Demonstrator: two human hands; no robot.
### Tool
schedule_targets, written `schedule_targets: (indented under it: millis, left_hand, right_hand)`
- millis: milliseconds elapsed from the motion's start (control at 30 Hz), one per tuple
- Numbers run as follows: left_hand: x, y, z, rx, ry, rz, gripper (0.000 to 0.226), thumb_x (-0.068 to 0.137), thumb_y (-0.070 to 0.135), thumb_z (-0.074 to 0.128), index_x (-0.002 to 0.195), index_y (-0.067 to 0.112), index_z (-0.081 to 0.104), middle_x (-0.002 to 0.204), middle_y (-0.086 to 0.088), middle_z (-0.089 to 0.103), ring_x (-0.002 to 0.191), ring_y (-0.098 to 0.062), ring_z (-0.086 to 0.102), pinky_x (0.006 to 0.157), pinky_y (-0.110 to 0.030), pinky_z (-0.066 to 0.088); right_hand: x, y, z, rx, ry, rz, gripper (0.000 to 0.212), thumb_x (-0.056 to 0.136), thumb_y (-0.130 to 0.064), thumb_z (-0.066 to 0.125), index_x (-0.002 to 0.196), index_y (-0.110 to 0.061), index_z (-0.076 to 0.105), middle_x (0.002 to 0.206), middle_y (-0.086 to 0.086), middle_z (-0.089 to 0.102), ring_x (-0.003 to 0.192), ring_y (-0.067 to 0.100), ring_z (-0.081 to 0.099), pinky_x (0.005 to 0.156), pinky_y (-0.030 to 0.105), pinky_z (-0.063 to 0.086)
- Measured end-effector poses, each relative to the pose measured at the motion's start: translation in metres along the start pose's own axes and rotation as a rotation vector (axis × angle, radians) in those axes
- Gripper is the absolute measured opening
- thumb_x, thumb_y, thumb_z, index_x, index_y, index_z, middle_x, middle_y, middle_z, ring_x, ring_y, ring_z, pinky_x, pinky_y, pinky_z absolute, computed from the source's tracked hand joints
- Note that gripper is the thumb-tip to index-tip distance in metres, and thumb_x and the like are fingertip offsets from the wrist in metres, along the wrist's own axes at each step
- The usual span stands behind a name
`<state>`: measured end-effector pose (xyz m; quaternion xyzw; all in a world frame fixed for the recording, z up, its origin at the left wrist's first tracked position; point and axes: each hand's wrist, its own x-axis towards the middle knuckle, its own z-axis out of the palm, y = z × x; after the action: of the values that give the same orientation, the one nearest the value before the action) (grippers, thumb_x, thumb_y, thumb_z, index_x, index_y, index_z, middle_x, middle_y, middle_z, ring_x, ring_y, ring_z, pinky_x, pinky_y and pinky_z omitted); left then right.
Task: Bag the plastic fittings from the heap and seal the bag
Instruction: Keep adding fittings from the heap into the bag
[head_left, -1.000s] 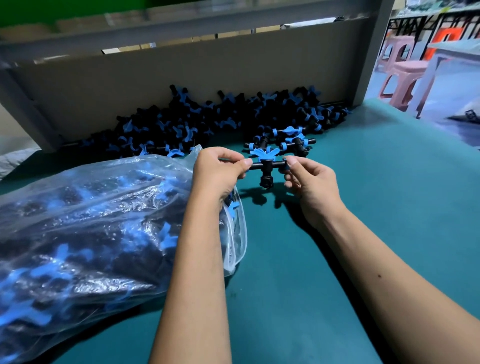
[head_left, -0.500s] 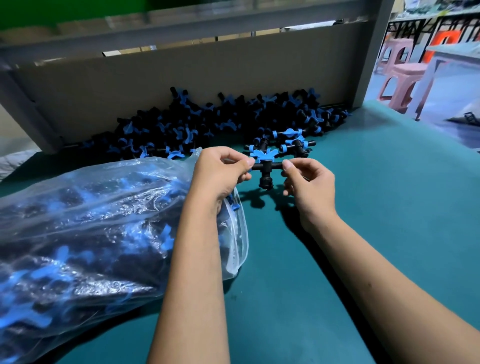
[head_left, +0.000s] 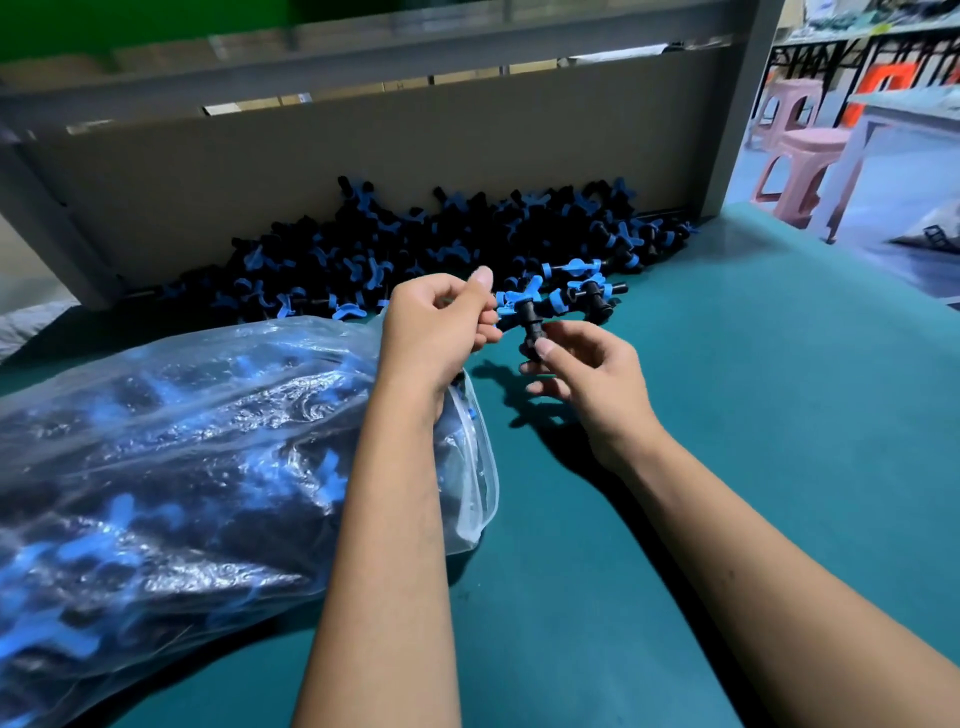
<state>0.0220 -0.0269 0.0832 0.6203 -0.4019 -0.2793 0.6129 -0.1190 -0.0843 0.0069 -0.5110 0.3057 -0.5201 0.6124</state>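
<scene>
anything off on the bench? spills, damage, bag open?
Nothing damaged. The bag lies on its side, mouth unsealed toward the hands. A few fittings sit loose ahead of the heap. Both hands hold one fitting above the mat.

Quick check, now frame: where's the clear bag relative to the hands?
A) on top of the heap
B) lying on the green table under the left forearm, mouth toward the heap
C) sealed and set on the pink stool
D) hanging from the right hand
B: the clear bag lies on the green table beneath the left forearm, its open mouth facing the heap.
</scene>
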Motion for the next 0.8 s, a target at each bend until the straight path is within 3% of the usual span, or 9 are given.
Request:
schedule_targets:
  millis: [200, 333, 467, 600, 700, 800]
  left_hand:
    - [0.002, 0.011, -0.010, -0.147, 0.087, 0.038, 0.035, 0.101, 0.033, 0.066, 0.078, 0.007, 0.070, 0.070, -0.004, 0.070, 0.060, -0.013, 0.063, 0.058, -0.019, 0.049]
    - [0.001, 0.018, -0.014, -0.202, 0.070, 0.068, 0.035, 0.100, 0.034, 0.066, 0.076, 0.008, 0.070, 0.072, -0.005, 0.069, 0.061, -0.014, 0.061, 0.057, -0.019, 0.048]
    - [-0.002, 0.025, -0.016, -0.245, 0.050, 0.101, 0.034, 0.100, 0.032, 0.066, 0.076, 0.007, 0.068, 0.071, -0.005, 0.068, 0.059, -0.014, 0.059, 0.054, -0.019, 0.046]
    - [-0.007, 0.037, -0.014, -0.294, 0.003, 0.182, 0.031, 0.101, 0.025, 0.065, 0.077, 0.005, 0.066, 0.070, -0.007, 0.065, 0.057, -0.014, 0.056, 0.052, -0.017, 0.043]
    - [-0.011, 0.045, -0.008, -0.257, -0.045, 0.268, 0.029, 0.101, 0.021, 0.065, 0.076, 0.006, 0.064, 0.072, -0.009, 0.064, 0.058, -0.016, 0.055, 0.053, -0.019, 0.042]
    - [-0.014, 0.050, -0.001, -0.176, -0.071, 0.342, 0.029, 0.099, 0.018, 0.067, 0.076, 0.001, 0.064, 0.071, -0.011, 0.064, 0.058, -0.019, 0.055, 0.058, -0.026, 0.045]
  right_hand:
    - [-0.001, -0.012, -0.007, 0.540, -0.119, 0.357, 0.021, 0.098, -0.008, 0.053, 0.111, 0.006, 0.060, 0.108, 0.030, 0.070, 0.069, 0.019, 0.068, 0.066, 0.022, 0.058]
    - [-0.001, -0.010, -0.006, 0.541, -0.137, 0.364, 0.019, 0.098, -0.007, 0.052, 0.107, 0.006, 0.063, 0.108, 0.031, 0.070, 0.071, 0.021, 0.069, 0.067, 0.023, 0.059]
    - [-0.002, -0.005, -0.004, 0.329, -0.173, 0.253, 0.014, 0.094, -0.001, 0.058, 0.106, 0.000, 0.066, 0.100, 0.020, 0.073, 0.073, 0.019, 0.069, 0.066, 0.024, 0.058]
    - [-0.007, -0.003, 0.007, -0.155, -0.187, -0.017, 0.024, 0.084, 0.006, 0.074, 0.098, -0.013, 0.073, 0.089, 0.010, 0.074, 0.070, 0.021, 0.067, 0.066, 0.035, 0.059]
    - [-0.015, -0.006, 0.028, -0.427, -0.239, -0.162, 0.025, 0.079, -0.002, 0.080, 0.097, -0.018, 0.074, 0.090, 0.001, 0.074, 0.074, 0.019, 0.068, 0.068, 0.041, 0.061]
    - [-0.025, -0.016, 0.057, -0.538, -0.308, -0.326, 0.008, 0.081, -0.019, 0.073, 0.080, -0.027, 0.068, 0.078, -0.008, 0.068, 0.067, 0.011, 0.059, 0.059, 0.032, 0.052]
